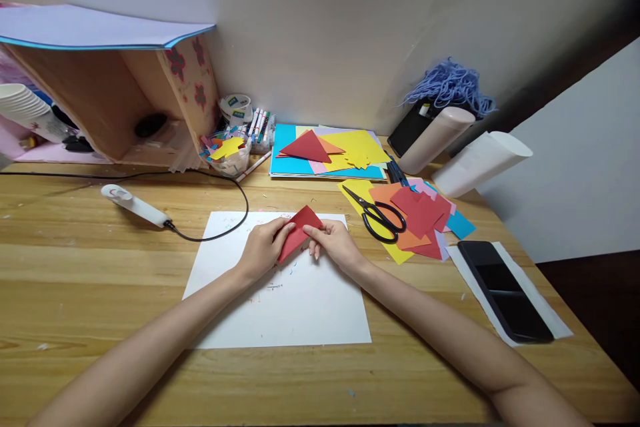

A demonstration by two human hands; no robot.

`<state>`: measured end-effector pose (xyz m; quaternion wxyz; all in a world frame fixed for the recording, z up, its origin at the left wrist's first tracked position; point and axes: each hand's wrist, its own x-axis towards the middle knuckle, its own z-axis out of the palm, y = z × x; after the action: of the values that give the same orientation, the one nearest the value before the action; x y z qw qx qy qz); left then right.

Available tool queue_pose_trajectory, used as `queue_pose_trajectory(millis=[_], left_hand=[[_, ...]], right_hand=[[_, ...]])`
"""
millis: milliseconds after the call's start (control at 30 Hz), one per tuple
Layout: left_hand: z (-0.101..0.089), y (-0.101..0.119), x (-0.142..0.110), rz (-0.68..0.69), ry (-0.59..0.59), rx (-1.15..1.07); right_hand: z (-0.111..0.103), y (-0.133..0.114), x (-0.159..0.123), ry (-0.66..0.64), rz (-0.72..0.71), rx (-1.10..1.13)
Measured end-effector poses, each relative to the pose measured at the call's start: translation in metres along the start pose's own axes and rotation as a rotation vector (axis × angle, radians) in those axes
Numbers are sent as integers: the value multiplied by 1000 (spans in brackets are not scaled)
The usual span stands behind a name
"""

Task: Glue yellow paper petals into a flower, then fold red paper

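A small piece of red paper (301, 235) is held between both hands, tilted above a white sheet (280, 313) with faint coloured marks. My left hand (263, 247) pinches its left side, thumb on the face towards me. On the right side, my right hand (334, 245) grips the paper between thumb and fingers. Black-handled scissors (380, 219) lie to the right on a pile of coloured paper pieces (420, 213). Whether the red paper is folded, I cannot tell.
Behind, a stack of coloured paper (280, 153) carries red and orange triangles. A white device (135, 205) with a black cable lies left. A phone (505, 290) rests at right. Cardboard box (193, 80), tub of scraps (233, 163) and white tubes (483, 163) line the back.
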<state>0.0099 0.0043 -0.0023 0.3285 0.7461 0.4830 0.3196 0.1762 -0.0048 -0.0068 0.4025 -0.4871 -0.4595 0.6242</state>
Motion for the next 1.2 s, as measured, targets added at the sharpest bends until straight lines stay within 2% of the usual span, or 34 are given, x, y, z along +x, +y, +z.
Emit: queue_pose_trajectory(millis=[100, 267, 500, 700, 767, 900, 967, 1033, 1133, 1200], left_hand=[[-2, -1, 2, -7, 2, -15], [-8, -3, 5, 10, -33, -2], [-14, -9, 10, 16, -72, -4], [-20, -7, 7, 77, -312, 18], [-21, -7, 8, 27, -285, -40], [-22, -7, 12, -216, -31, -300], [-20, -5, 11, -338, 36, -484], [-15, 1, 8, -387, -11, -590], [-6, 13, -1, -363, -161, -522], [-1, 19, -5, -316, -151, -455]], right_hand=[[-3, -1, 2, -10, 0, 17], [-7, 0, 4, 84, -60, -29], [-10, -1, 6, 26, -52, 23], [-15, -3, 2, -141, -70, -192], [-14, 0, 2, -128, -80, -239], [-9, 3, 2, 22, -105, -157], [-6, 2, 1, 127, -140, -109], [-3, 0, -2, 187, -178, -81], [0, 0, -6, 159, -207, -48], [2, 2, -8, 117, -213, -39]])
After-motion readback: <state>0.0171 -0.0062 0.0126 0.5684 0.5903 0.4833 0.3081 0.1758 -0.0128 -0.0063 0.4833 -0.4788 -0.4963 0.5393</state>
